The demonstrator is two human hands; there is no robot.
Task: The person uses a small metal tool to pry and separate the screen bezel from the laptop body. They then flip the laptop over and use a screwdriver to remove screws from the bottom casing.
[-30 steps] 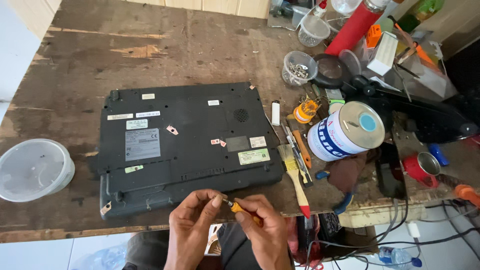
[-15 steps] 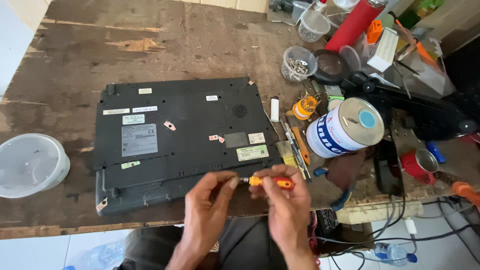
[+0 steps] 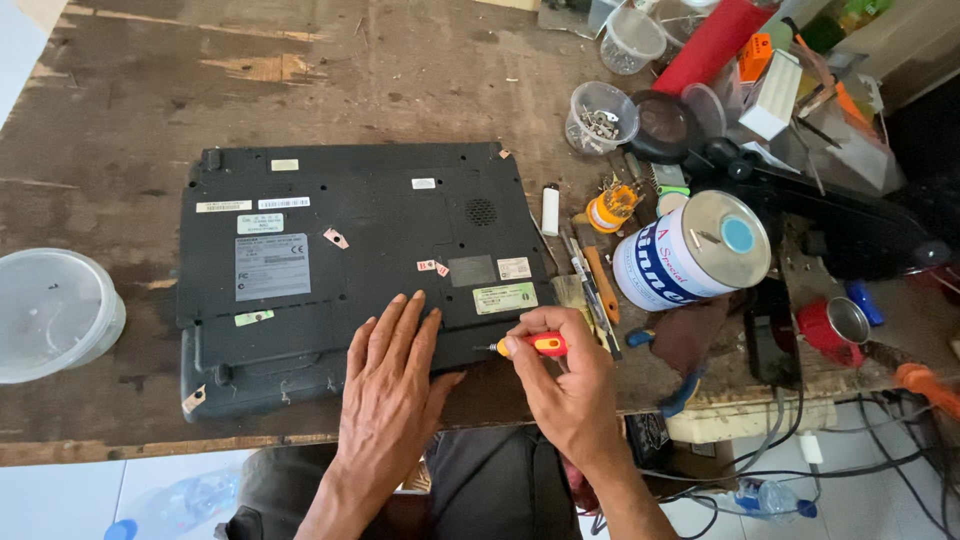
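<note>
Pressing flat now, my left hand has dropped onto the laptop at lower centre, fingers spread, holding nothing. My right hand grips the screwdriver, its tip newly at the laptop's edge.

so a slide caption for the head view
Left hand flat on upturned black laptop, right hand holding a small screwdriver at its edge.

Bare wooden table lies open beyond the upturned laptop and on its left as far as the plastic tub. On its right, a tipped tin can, loose tools and a screw cup crowd every approach.
</note>
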